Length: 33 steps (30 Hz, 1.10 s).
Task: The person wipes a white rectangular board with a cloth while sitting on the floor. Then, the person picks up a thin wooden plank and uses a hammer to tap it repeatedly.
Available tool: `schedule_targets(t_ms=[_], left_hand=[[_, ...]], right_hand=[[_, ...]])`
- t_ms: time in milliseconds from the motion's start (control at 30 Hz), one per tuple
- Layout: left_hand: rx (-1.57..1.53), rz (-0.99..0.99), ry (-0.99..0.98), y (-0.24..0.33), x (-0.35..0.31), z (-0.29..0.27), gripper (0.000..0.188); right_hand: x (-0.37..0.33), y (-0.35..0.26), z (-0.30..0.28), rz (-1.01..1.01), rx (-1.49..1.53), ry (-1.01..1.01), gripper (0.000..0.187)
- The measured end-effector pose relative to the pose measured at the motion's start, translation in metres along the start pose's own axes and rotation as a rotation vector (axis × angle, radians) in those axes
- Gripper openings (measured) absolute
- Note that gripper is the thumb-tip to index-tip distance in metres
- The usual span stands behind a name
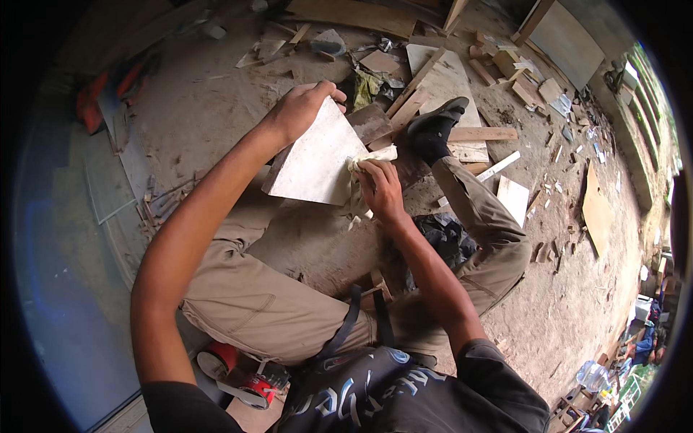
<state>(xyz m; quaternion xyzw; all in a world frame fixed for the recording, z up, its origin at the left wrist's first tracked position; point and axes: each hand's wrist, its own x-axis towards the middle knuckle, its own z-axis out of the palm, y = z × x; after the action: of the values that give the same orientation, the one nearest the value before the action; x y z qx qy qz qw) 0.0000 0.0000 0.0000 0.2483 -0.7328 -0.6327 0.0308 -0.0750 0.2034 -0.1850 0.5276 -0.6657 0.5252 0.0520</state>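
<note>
My left hand (309, 110) is closed over the far edge of a white-faced board (317, 160), which stands tilted between my legs. In my right hand (382, 189) is a crumpled cream cloth (380, 154), pinched against the board's right edge. Loose ends of the cloth hang below my fingers. Part of my left hand's fingers is hidden behind the board's top corner. Just beyond the board lies a brown wood block (370, 124).
Wooden planks (482, 134) and a large pale panel (451, 79) lie ahead, near my right foot. Offcuts litter the dirt floor to the right, around a tan plywood piece (596, 209). A black plastic bag (442, 242) sits by my right leg. Red cans (263, 382) stand near my left hip.
</note>
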Motion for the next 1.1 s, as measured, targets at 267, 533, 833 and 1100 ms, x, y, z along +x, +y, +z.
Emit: schedule_targets(t_ms=[267, 533, 833, 1100], left_hand=[[-0.063, -0.001, 0.031, -0.004, 0.011, -0.007, 0.053], [-0.064, -0.047, 0.114, -0.014, 0.008, -0.027, 0.053], [-0.005, 0.008, 0.093, -0.008, 0.007, -0.011, 0.047], [0.362, 0.262, -0.11, 0.029, -0.02, 0.06, 0.043]], right_hand=[[0.041, 0.027, -0.012, -0.309, -0.243, -0.264, 0.047], [0.05, 0.016, 0.022, -0.178, -0.146, -0.216, 0.026], [0.044, -0.022, 0.026, 0.867, 0.269, -0.145, 0.025], [0.024, 0.003, -0.06, 1.568, 1.355, -0.456, 0.025]])
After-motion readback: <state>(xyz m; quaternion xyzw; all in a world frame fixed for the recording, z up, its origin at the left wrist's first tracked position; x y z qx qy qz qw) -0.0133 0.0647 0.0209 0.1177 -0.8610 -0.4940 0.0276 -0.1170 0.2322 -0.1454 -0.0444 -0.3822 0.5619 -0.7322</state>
